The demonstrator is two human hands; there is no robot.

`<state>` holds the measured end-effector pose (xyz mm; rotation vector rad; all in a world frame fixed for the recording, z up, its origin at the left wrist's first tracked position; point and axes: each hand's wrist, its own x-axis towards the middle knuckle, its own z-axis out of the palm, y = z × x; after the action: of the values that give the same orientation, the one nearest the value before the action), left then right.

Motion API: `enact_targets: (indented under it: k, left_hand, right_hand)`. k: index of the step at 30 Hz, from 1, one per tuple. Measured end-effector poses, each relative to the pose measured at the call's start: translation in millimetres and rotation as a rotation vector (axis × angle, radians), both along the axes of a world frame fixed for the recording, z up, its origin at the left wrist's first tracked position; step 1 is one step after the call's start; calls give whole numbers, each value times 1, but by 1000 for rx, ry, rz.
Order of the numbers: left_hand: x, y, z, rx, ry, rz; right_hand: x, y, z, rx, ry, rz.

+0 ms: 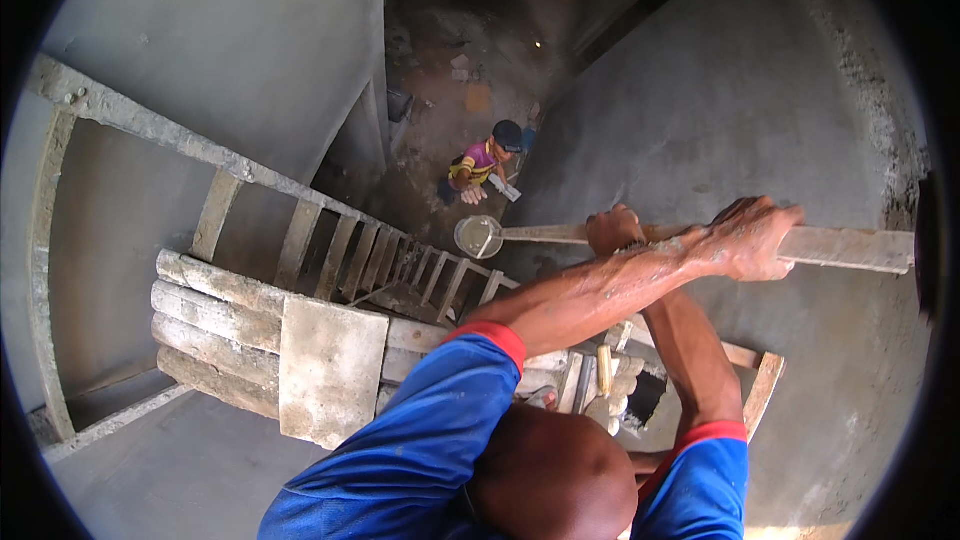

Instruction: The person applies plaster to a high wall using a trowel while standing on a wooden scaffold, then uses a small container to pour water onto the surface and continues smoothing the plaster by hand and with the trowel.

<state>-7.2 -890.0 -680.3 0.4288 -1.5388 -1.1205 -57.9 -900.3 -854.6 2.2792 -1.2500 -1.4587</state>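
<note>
My arms cross, the left over the right, in front of a grey plastered wall (690,110). My left hand (755,240), smeared with wet mortar, is closed round a long straight wooden batten (850,248) near its right end. My right hand (613,230) grips the same batten further left, its fingers partly hidden. The batten lies nearly level in the picture, and its narrow left end appears beside a bucket (463,240) far below. That bucket holds grey mix, with a pale handle or stick across it.
On the floor below, a co-worker (485,162) in a dark cap holds a pale flat tool (505,188). A wooden ladder (190,135) runs down at left. Mortar-stained planks (215,315) and a square board (330,370) form a platform. An opening (645,400) shows beneath my right arm.
</note>
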Motion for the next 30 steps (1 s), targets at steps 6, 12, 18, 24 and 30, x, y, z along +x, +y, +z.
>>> enact_targets:
  k: [6, 12, 18, 24, 30]
  left_hand:
    - [18, -29, -83, 31, -5, 100]
    - [8, -44, -144, 175, -83, 95]
    - [-1, -48, -174, 262, -129, 99]
    - [-7, -39, -182, 264, -167, 131]
    - [-8, -15, -207, 190, -64, 241]
  right_hand:
    - [8, 107, 108, 121, -727, 247]
    - [5, 81, 241, -452, -829, 256]
    - [-14, 22, 282, -803, -483, 478]
    - [-26, 0, 260, -501, -711, 101]
    - [-14, 10, 261, -266, -751, -190]
